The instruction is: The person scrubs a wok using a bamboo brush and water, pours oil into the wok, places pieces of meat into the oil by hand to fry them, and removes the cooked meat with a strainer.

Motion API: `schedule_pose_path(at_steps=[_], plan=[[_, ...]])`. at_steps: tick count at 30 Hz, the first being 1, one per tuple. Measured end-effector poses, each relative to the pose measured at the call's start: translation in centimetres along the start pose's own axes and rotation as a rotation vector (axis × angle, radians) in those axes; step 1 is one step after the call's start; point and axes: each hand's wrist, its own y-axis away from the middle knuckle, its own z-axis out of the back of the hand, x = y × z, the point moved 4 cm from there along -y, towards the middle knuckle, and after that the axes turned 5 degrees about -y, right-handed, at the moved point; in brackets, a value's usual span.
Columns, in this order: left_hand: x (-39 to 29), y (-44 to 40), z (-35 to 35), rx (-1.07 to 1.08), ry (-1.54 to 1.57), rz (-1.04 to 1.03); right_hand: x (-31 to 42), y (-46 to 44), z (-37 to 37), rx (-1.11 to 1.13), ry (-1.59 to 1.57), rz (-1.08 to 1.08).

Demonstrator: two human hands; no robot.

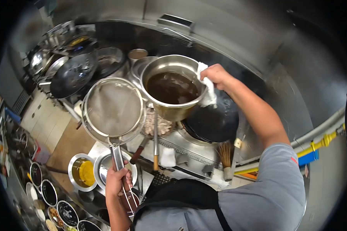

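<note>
My left hand (117,180) is closed around the handle of a round fine-mesh strainer (113,107), held flat over a metal vessel (133,133) that is mostly hidden beneath it. With a folded white cloth (209,93) between fingers and metal, my right hand (217,75) grips the rim of a steel pot (174,111). Dark brown liquid (172,87) partly fills this pot, which is raised and slightly tilted. Its left rim is close to the strainer's right edge. Behind and below the pot sits a black wok (216,121) on the stove.
Several woks and pans (74,75) are stacked at the upper left. A bamboo brush (225,159) lies at the stove's front edge. Near my left hand stands a metal pot of yellow liquid (85,173). Several ingredient containers (67,213) line the lower left. A yellow pipe (324,141) runs on the right.
</note>
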Motion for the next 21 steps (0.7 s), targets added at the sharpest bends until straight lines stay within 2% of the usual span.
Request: schedule_pose_path(at_steps=[2, 6, 9, 14, 15, 21], plan=[[0.7, -2.3, -3.8, 0.141, 0.004, 0.098, -0.8, 0.5, 5.3, -0.058, 0.111, 0.008], [2.5, -6.1, -12.9, 0.351, -0.036, 0.218, -0.6, 4.3, 12.4, -0.213, 0.424, -0.115], [4.8, -8.5, -18.7, 0.49, -0.061, 0.296, -3.7, 3.2, 17.4, -0.282, 0.56, -0.159], [7.8, -10.1, -25.5, 0.577, -0.052, 0.44, -7.1, 1.5, 21.9, -0.282, 0.872, -0.244], [8.2, -10.2, -26.4, 0.578, -0.044, 0.474, -7.3, 1.1, 22.2, -0.235, 1.033, -0.299], [10.2, -12.0, -30.4, 0.624, -0.115, 0.496, -10.4, -1.4, 24.5, -0.292, 1.382, -0.222]])
